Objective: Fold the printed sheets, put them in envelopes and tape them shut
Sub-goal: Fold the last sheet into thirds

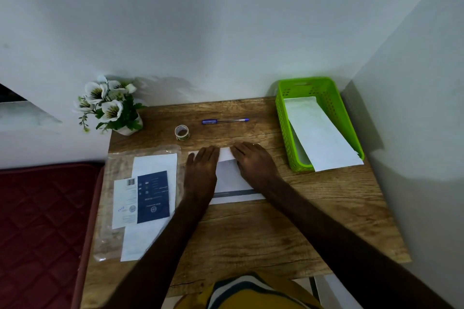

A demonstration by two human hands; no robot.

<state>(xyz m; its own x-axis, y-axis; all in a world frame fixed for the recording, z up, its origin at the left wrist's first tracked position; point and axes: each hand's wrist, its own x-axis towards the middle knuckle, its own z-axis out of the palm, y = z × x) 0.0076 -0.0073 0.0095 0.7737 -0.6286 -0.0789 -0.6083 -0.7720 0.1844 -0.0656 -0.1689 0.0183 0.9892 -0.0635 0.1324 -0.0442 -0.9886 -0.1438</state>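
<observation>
A white envelope (227, 175) lies flat in the middle of the wooden desk (251, 228), its adhesive flap strip (236, 193) toward me. My left hand (202, 170) presses flat on its left part, fingers together. My right hand (253, 160) presses flat on its right part. Neither hand grips anything. A small roll of tape (181, 132) stands behind the hands. On the left, a clear plastic pack (140, 198) holds white envelopes and a blue printed label.
A green plastic basket (283, 118) at the back right holds a white envelope (324, 138) that sticks out over its front rim. A blue pen (225, 121) lies at the back. A white flower pot (113, 108) stands at the back left. A red mattress (40, 228) adjoins the desk's left side.
</observation>
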